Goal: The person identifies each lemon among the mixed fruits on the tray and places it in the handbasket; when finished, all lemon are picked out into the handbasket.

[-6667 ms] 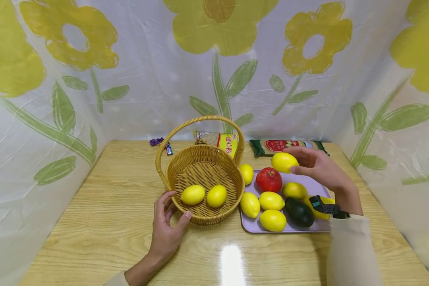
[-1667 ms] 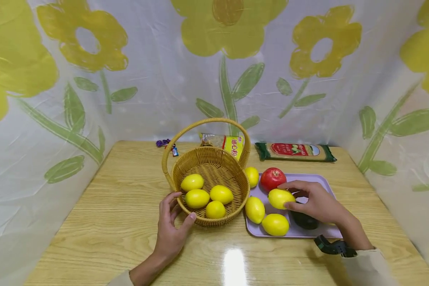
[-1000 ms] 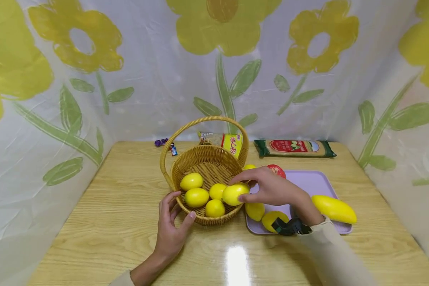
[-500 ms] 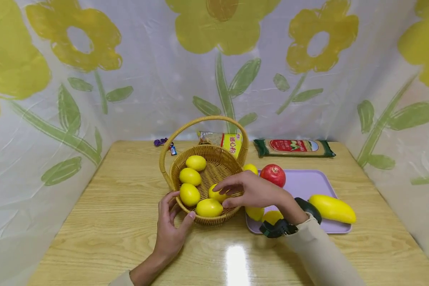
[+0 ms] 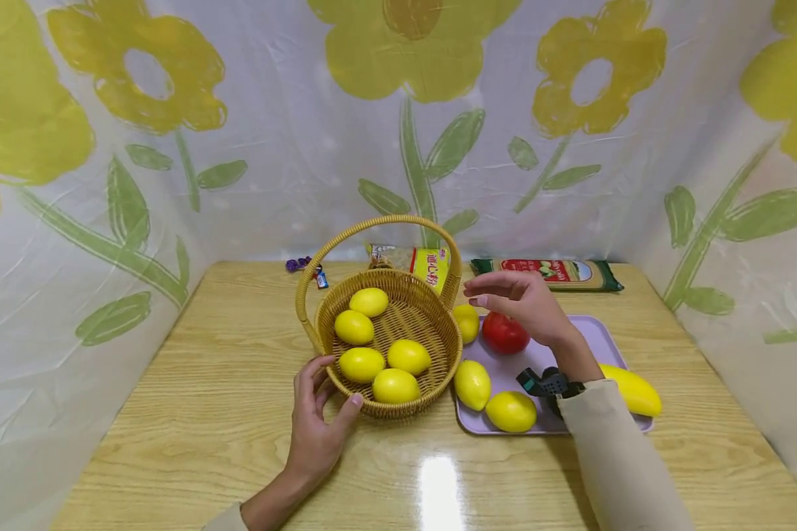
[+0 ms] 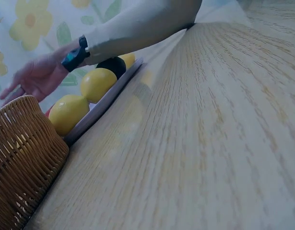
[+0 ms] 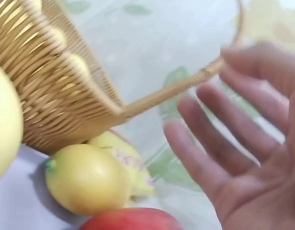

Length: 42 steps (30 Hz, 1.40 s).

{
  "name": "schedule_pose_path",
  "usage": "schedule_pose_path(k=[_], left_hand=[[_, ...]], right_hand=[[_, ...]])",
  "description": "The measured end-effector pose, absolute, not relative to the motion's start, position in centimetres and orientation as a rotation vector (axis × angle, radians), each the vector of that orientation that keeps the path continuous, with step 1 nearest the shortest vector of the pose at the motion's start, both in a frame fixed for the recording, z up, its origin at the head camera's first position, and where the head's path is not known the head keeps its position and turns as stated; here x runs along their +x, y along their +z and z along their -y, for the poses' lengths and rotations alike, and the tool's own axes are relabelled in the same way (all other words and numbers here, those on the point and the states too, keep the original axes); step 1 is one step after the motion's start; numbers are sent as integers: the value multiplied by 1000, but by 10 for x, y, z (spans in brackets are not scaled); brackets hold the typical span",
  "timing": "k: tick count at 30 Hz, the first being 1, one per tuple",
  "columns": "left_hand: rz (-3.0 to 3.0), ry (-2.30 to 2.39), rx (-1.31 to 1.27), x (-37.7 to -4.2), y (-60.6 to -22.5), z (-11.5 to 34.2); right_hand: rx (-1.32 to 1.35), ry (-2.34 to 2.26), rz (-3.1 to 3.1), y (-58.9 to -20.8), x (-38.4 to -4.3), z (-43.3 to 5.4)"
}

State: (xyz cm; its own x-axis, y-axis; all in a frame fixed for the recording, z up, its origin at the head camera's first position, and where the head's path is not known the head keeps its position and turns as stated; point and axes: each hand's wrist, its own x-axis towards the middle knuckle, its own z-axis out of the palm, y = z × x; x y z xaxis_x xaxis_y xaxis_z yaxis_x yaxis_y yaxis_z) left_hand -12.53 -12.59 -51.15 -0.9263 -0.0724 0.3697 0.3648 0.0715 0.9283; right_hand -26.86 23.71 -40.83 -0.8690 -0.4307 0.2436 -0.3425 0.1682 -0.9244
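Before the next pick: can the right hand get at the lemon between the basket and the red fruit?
Probably yes: the right hand is empty and close by, with nothing covering the lemon. The basket and red fruit flank it, so finger room looks tight.

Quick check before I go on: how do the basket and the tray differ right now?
The basket is round and woven with an arched handle; the tray is flat and lilac. The basket shows only lemons; the tray also bears a red fruit. The left hand touches the basket, not the tray. Both sit on the table.
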Motion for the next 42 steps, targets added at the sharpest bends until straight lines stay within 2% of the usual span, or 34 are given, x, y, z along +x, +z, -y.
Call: schedule_pose_path(k=[5,16,25,35,42], left_hand=[[2033,-1918,-296,-126,-512,126],[2049,-1911,-294,-125,-512,126],[2057,-1913,-313,-125,-511,127],[2057,-1900,-308,-125,-510,128],[2054,-1914,-297,-125,-511,127]], right_hand=[[-735,-1581,-2576,-419,-273,-220],[-957,-721,-2888,-418,-262,-207],[-948,-638,-2795,-416,-257,-210],[-718,-503,-2773,-406,-249,-216],[-813,-838,-2726,-396,-250,-240]])
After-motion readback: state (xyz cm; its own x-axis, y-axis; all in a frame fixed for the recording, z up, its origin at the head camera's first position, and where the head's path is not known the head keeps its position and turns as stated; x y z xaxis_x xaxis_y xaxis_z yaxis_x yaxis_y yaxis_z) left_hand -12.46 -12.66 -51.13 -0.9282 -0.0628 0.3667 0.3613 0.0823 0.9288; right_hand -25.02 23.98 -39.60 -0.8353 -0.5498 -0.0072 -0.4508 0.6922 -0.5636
